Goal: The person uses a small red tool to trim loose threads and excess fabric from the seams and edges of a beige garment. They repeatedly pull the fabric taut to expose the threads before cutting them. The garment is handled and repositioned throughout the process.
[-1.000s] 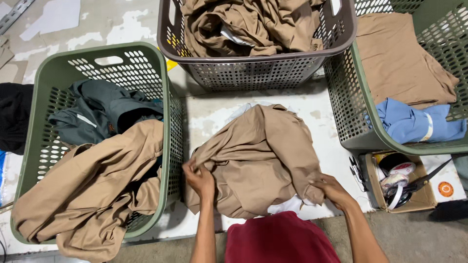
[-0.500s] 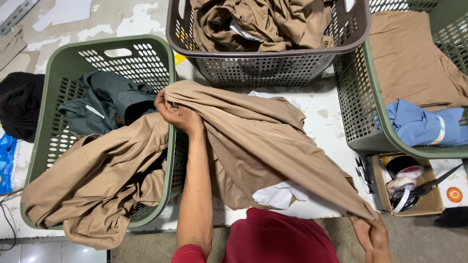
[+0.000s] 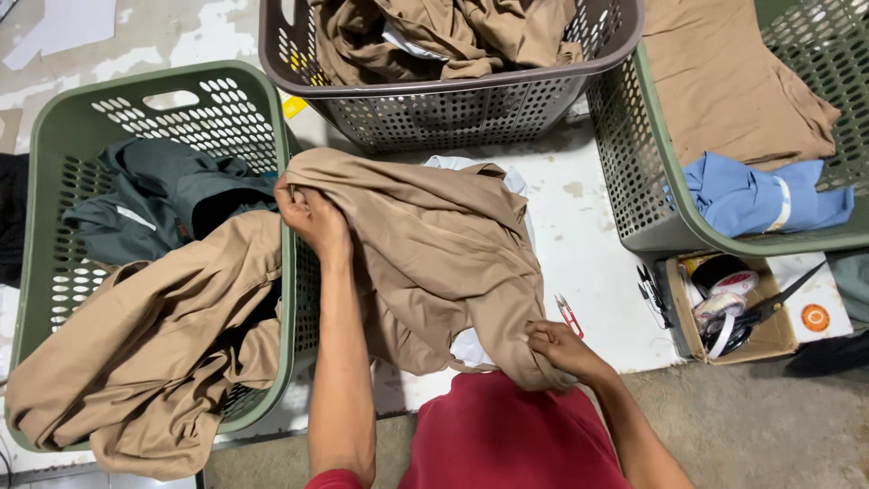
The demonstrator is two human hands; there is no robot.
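Observation:
A tan garment (image 3: 434, 244) is spread between both hands above the white floor patch. My left hand (image 3: 308, 213) grips its upper corner at the rim of the green basket on the left (image 3: 54, 145). My right hand (image 3: 557, 349) pinches its lower edge near my red-clad lap. A white cloth (image 3: 471, 165) shows from under the garment.
The left green basket holds dark green (image 3: 163, 195) and tan clothes (image 3: 154, 344). A brown basket (image 3: 453, 100) of tan clothes stands ahead. The right green basket (image 3: 634, 154) holds tan and blue cloth (image 3: 760, 195). Small red snips (image 3: 568, 314) lie on the floor beside a cardboard box (image 3: 733, 308) of tape rolls.
My right hand has come up and left with the garment's lower edge, bunching the cloth. My left hand stays at the left basket's rim, and the garment hangs less stretched.

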